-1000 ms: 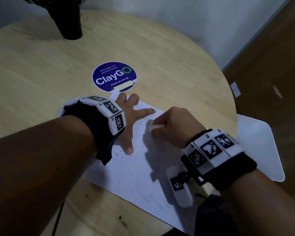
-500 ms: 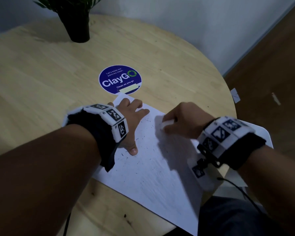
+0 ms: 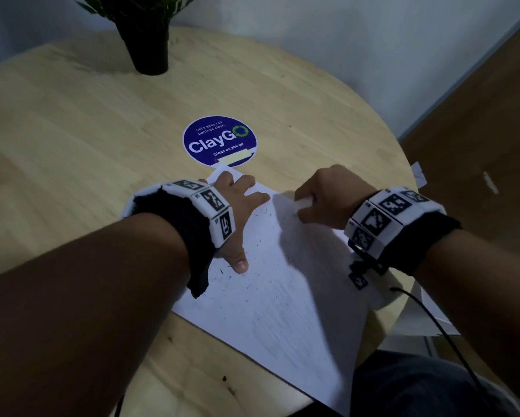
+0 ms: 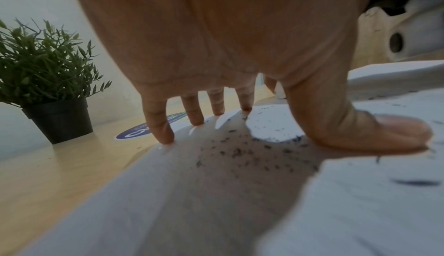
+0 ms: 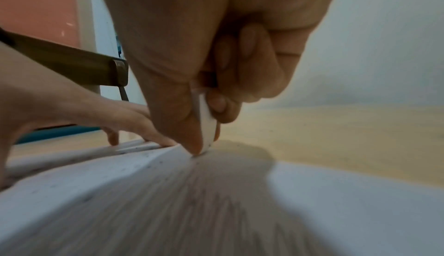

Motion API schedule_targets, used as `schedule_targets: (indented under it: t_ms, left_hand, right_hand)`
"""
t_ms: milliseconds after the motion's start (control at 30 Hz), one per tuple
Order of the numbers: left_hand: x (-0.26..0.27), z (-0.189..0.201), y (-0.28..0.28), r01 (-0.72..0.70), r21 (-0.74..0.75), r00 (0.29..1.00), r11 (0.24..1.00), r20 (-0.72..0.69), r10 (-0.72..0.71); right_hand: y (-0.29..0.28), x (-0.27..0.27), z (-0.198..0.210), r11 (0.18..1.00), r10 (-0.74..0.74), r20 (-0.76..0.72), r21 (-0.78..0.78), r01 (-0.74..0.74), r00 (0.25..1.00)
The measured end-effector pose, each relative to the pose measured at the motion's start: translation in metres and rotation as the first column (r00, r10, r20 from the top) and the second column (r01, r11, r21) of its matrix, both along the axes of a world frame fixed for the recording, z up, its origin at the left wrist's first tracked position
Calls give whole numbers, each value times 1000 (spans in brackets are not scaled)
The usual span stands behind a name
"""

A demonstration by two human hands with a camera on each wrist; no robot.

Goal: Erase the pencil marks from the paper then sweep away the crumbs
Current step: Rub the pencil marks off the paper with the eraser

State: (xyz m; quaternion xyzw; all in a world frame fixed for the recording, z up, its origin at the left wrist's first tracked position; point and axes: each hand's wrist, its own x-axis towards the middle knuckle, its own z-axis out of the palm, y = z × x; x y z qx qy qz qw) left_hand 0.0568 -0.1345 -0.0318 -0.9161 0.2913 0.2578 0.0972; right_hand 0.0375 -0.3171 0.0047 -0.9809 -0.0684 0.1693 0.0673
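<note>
Head view: the left hand (image 3: pixel 237 203) lies flat, fingers (image 4: pixel 158 127) spread wide, pinning the far corner of the white paper (image 3: pixel 270 296) to the round wooden desk (image 3: pixel 72 130). The right hand (image 3: pixel 327 197) pinches a white eraser (image 3: pixel 302 204) between thumb and curled fingers, its tip down on the sheet near the far edge. Dark crumbs (image 3: pixel 252 281) dot the paper around the left thumb. Behind sit a ClayGo sticker (image 3: pixel 219 139) and a potted plant (image 3: pixel 147 31).
</note>
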Motion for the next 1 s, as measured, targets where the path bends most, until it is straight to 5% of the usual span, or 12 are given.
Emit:
schedule_targets:
  t_ms: [167, 300, 433, 600, 1000]
  left_hand:
    - [-3, 1, 0, 2, -11, 1000, 1000, 17, -2]
    - [0, 3, -1, -2, -2, 1000, 1000, -26, 2]
    - [-1, 3, 0, 5, -7, 1000, 1000, -17, -5]
    - [-3, 6, -3, 17, -11, 1000, 1000, 2, -17]
    - [-3, 6, 0, 31, 11, 999, 999, 22, -32]
  right_hand:
    - [19, -10, -3, 986, 157, -62, -42, -160, 986]
    - [9, 9, 2, 996, 67, -5, -62, -67, 998]
    - [28, 1, 0, 982, 177, -65, -59, -181, 982]
    - [24, 16, 1, 995, 88, 27, -52, -87, 996]
    - [38, 28, 1, 979, 132, -37, -149, -136, 991]
